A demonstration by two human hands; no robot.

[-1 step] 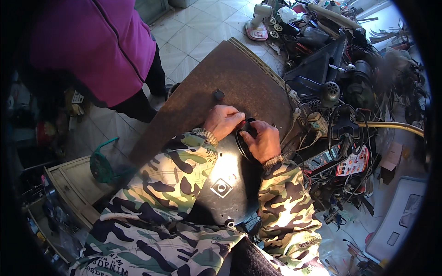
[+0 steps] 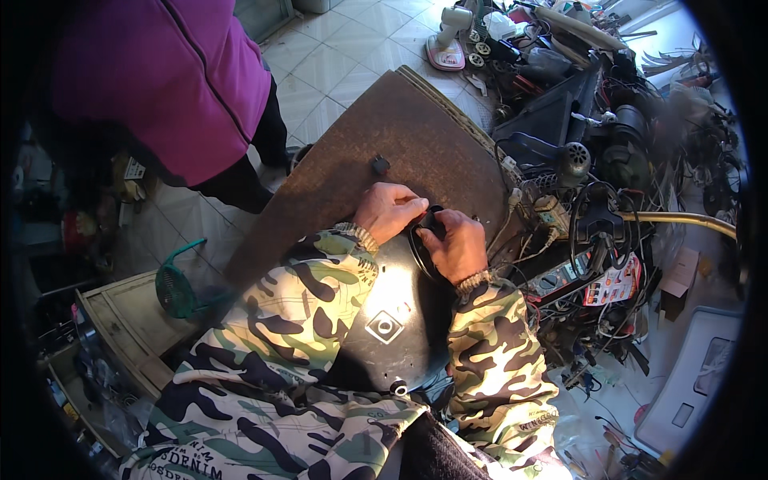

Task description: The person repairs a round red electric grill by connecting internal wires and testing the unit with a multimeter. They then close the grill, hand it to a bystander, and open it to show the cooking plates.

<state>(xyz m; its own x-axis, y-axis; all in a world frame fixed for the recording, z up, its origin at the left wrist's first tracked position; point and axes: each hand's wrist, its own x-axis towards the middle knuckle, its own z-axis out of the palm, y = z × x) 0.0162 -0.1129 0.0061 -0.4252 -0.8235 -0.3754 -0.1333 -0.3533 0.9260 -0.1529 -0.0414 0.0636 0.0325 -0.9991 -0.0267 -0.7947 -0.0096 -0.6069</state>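
Black curved part point(image 2: 417, 254), ring-like, sits above the lap at the near edge of the worktop point(image 2: 352, 148). Right hand point(image 2: 458, 243) has it: fingers closed around its upper end, thumb pressed in on the near side. Left hand point(image 2: 386, 211) meets it from the other side, fingertips pinched narrow on a small red piece point(image 2: 422, 214); most of that piece is hidden, and can't tell whether it's attached to the black part.

Change vs. last frame: next to nothing. Left fingertips maybe a hair nearer the right hand, red piece a bit more covered. Reads as a steady two-hand hold with fine fingertip work; nothing visibly freed or joined.

Under the hands: dark sheet point(image 2: 384, 352) over the lap, pale diamond mark on it, sunlit. Beyond the left hand, a small black block point(image 2: 380, 166) lies on the worktop, apart from the fingers.

Further out: right side, socket strip point(image 2: 552, 212) and brass-coloured tube point(image 2: 680, 218) amid tangled cables. Left side, green frame point(image 2: 172, 290) by the drawer, co-worker in a magenta top point(image 2: 168, 88) beyond.
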